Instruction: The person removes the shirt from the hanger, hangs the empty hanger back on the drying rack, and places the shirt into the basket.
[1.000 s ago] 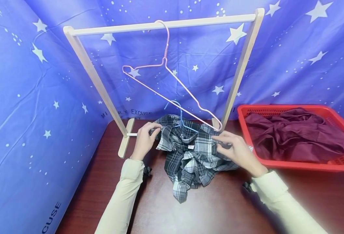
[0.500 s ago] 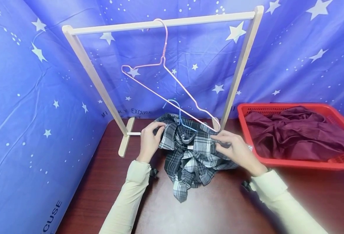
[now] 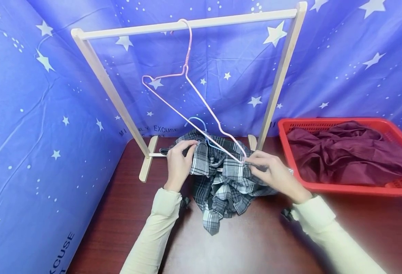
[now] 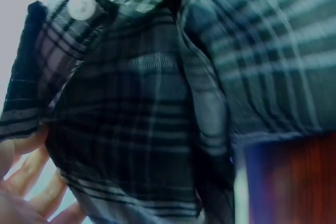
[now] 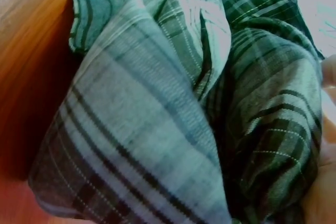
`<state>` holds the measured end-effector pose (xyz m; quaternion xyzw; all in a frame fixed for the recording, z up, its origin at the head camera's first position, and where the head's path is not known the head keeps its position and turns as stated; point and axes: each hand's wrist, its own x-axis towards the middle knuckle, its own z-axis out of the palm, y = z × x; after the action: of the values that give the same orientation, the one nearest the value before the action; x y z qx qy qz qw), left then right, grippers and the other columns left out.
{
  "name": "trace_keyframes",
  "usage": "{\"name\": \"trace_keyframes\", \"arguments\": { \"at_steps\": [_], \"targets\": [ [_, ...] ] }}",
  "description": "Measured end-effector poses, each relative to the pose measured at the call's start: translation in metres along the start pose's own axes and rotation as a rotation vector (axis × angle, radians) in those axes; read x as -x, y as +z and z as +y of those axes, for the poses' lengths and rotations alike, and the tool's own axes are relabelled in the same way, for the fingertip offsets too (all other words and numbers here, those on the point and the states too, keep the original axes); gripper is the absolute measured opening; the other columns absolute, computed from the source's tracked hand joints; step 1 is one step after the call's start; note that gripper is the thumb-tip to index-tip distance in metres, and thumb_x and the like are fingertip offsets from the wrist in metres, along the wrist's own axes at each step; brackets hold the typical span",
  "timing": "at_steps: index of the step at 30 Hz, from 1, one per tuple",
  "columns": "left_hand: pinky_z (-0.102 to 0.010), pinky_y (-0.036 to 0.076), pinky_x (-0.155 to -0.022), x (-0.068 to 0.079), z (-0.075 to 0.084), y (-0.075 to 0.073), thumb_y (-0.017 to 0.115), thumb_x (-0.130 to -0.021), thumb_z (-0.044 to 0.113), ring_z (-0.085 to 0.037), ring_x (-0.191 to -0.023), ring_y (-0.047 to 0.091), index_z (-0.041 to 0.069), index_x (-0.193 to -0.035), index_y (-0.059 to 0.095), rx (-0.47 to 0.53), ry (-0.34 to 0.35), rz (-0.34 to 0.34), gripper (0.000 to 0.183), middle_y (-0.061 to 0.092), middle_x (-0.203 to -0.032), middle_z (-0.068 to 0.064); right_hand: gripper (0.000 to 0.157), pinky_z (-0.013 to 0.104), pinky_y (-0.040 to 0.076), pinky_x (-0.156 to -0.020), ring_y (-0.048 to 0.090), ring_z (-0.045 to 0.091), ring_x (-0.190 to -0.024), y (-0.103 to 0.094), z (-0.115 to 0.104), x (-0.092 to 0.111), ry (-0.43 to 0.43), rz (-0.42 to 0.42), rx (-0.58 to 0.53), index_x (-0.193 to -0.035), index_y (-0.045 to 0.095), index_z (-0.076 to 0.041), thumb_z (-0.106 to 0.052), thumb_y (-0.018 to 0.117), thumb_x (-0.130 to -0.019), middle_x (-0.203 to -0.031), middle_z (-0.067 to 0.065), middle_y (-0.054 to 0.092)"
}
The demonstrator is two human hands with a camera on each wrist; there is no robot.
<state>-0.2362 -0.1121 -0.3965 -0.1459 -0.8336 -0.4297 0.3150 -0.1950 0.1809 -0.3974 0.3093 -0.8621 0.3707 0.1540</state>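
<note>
A black, grey and white plaid shirt (image 3: 233, 167) lies bunched on the table. My left hand (image 3: 179, 163) pinches the left side of its collar area between thumb and fingers. On the opposite side my right hand (image 3: 274, 173) pinches the cloth. A blue hanger (image 3: 201, 121) stands at the neck, its hook up and its lower part hidden in the shirt. In the left wrist view, fingers (image 4: 44, 192) lie behind the plaid cloth near a white button (image 4: 81, 6). The right wrist view shows folded cloth (image 5: 142, 108) with part of the hand (image 5: 323, 192) along the right edge.
A wooden rack (image 3: 235, 21) stands behind the shirt. From its bar hangs a bare pink hanger (image 3: 173, 108), whose lower right end overlaps the shirt beside my right hand. A red basket (image 3: 351, 189) with maroon cloth (image 3: 344, 156) sits at right.
My left hand has moved right with the collar cloth, bringing both sides closer together. The blue hanger's hook has shifted left. The pink hanger has turned, its right end lower and further left.
</note>
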Motion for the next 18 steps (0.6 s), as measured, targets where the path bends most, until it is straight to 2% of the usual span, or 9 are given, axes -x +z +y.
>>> {"name": "trace_keyframes", "arguments": {
  "at_steps": [4,10,14,18],
  "targets": [
    [-0.036,0.052,-0.089,0.004,0.007,-0.001,0.068,-0.093,0.011,-0.020,-0.096,0.072,0.012,-0.102,0.078,0.004,0.001,0.015,0.014,0.076,-0.098,-0.003,0.035,0.015,0.046,-0.070,0.056,0.006,-0.081,0.002,0.001,-0.001,-0.024,0.012,-0.018,-0.116,0.072,0.000,0.007,0.067,-0.082,-0.097,0.000,0.067],
    [-0.039,0.051,-0.093,0.014,0.011,-0.003,0.061,-0.097,0.012,-0.020,-0.104,0.070,0.013,-0.109,0.076,0.036,-0.047,-0.012,0.020,0.076,-0.107,-0.003,0.038,0.017,0.046,-0.070,0.056,0.005,-0.081,0.005,0.005,0.001,-0.019,-0.005,-0.051,-0.118,0.072,-0.003,0.008,0.067,-0.082,-0.097,-0.002,0.067],
    [-0.040,0.049,-0.097,0.017,0.011,-0.005,0.062,-0.097,0.020,-0.020,-0.111,0.067,0.014,-0.117,0.073,0.068,-0.059,-0.060,0.024,0.074,-0.113,-0.003,0.040,0.017,0.046,-0.073,0.056,0.005,-0.081,0.005,0.006,0.002,-0.002,-0.017,-0.058,-0.119,0.072,-0.007,0.006,0.068,-0.081,-0.097,-0.005,0.066],
    [-0.041,0.049,-0.097,0.018,0.010,-0.005,0.071,-0.092,0.029,-0.021,-0.112,0.065,0.016,-0.124,0.070,0.072,-0.042,-0.125,0.035,0.072,-0.115,-0.003,0.040,0.016,0.046,-0.072,0.056,0.005,-0.081,0.005,0.005,0.002,-0.002,-0.009,-0.053,-0.118,0.072,-0.006,0.006,0.068,-0.081,-0.097,-0.005,0.066]
  ]
}}
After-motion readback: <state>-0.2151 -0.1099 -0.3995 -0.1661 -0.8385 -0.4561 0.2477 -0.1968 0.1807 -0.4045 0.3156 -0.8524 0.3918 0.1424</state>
